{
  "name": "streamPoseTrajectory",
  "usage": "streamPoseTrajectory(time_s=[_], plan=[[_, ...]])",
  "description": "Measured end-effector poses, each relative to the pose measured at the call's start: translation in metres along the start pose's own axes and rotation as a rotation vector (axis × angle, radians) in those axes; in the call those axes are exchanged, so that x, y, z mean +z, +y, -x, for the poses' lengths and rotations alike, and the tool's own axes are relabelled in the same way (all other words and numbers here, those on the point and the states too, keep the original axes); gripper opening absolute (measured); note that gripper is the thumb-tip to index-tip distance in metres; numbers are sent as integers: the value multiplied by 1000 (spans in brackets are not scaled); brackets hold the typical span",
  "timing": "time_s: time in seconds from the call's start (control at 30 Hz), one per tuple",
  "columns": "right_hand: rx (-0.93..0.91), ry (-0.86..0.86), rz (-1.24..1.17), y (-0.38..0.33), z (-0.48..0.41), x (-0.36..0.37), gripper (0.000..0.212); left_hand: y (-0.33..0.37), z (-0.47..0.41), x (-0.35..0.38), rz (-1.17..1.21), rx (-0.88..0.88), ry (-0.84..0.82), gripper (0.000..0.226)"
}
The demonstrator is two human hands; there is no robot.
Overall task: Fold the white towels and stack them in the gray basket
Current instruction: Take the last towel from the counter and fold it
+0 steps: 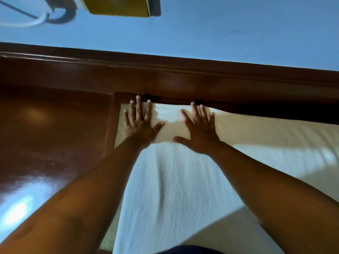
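A white towel (170, 180) lies spread lengthwise on the bed, running from my body to the dark wooden headboard (165, 83). My left hand (141, 123) presses flat on the towel's far left corner, fingers spread and straight. My right hand (198, 131) lies flat on the far end to the right, fingers also spread. Between my hands the cloth looks smooth. No gray basket is in view.
The cream bed sheet (275, 136) stretches to the right of the towel. A glossy brown wooden surface (45, 140) sits to the left. Behind the headboard is a blue wall (220, 33) with a yellow box (119, 6) and a cable at the top left.
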State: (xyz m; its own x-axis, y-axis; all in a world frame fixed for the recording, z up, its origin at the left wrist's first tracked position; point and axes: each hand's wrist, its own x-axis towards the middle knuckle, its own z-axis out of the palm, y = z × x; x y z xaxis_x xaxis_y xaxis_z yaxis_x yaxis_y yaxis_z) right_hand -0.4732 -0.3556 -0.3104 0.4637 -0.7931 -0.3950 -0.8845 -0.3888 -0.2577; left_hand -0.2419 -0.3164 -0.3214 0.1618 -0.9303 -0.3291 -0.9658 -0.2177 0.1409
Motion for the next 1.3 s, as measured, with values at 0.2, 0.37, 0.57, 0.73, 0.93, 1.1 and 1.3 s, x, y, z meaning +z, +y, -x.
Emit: streamPoseTrajectory(time_s=[0.2,0.37,0.57,0.73,0.93,1.1,1.3], plan=[[5,-120,-83,1,42,6,93,3,88,30,-44,161,-30,85],[35,-175,-69,-4,147,45,91,-6,194,61,-55,171,-91,87],[52,-280,-32,7,255,81,96,-14,277,69,-54,157,-214,85],[48,-334,-24,29,314,88,97,4,326,74,4,66,-300,95],[83,-324,-43,59,357,98,98,44,367,93,72,-24,-334,101],[70,-327,-59,86,385,102,94,77,385,103,39,-27,-372,96],[65,-330,-57,120,407,109,97,123,377,104,-5,104,-398,93]])
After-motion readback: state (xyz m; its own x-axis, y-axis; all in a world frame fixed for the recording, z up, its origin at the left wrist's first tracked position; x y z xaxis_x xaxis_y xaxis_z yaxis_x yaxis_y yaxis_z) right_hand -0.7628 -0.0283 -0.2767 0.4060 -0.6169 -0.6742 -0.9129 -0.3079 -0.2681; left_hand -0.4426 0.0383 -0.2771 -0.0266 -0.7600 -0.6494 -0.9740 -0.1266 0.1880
